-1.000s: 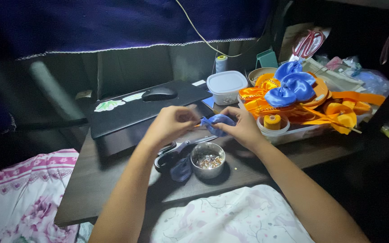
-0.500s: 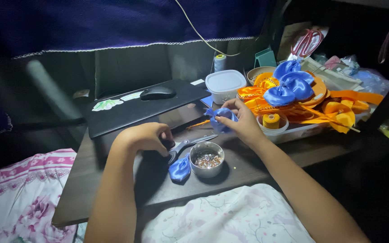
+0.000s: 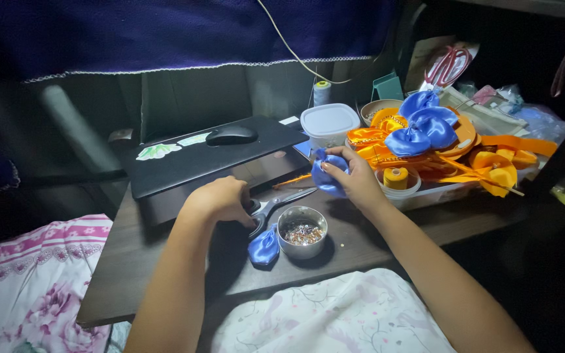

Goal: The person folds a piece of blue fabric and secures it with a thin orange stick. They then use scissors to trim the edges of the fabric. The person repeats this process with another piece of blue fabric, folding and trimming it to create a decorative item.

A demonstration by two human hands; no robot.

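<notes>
My right hand (image 3: 356, 178) holds a folded piece of blue satin ribbon (image 3: 326, 176) above the dark table (image 3: 138, 261). My left hand (image 3: 220, 199) rests on the table with its fingers closed around the black handles of a pair of scissors (image 3: 276, 204), whose blades point right toward the ribbon. Just in front of the scissors sit a second blue ribbon piece (image 3: 263, 246) and a small metal bowl (image 3: 301, 231) filled with tiny beads.
A pile of orange and blue satin bows (image 3: 429, 134) fills a tray at the right, with a yellow thread spool (image 3: 395, 177) in a cup. Behind are a white lidded tub (image 3: 329, 124), a closed black laptop (image 3: 191, 157) with a mouse (image 3: 231, 135), and red scissors (image 3: 449, 63).
My left hand let go of the blue ribbon, dropped to the table and closed on the scissors' handles. My right hand kept the ribbon and shifted slightly right.
</notes>
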